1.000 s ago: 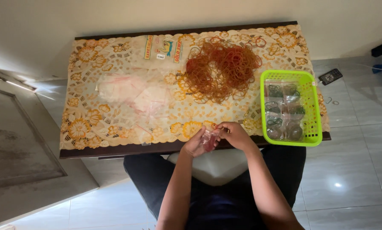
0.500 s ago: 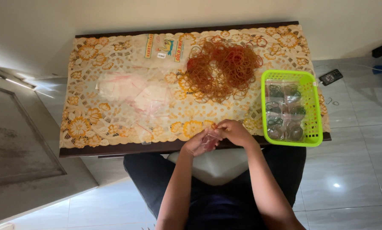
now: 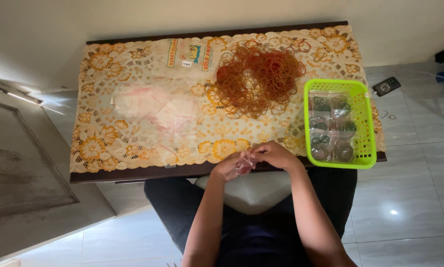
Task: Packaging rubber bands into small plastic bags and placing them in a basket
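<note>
Both hands meet at the near edge of the table. My left hand (image 3: 230, 166) and my right hand (image 3: 275, 154) pinch a small clear plastic bag (image 3: 245, 164) between them; what is inside the bag is too small to tell. Behind the hands, a loose heap of orange and red rubber bands (image 3: 259, 75) lies on the patterned tablecloth (image 3: 133, 133). To the left of the heap is a pile of empty clear zip bags (image 3: 157, 109).
A bright green plastic basket (image 3: 360, 158) holding several filled small bags stands at the table's right end. A printed packet (image 3: 190, 54) lies at the back. A dark phone (image 3: 386, 86) and a few rubber bands lie on the tiled floor to the right.
The hands have stayed at the table's near edge, with only small finger movements on the little bag. Nothing else has moved.
</note>
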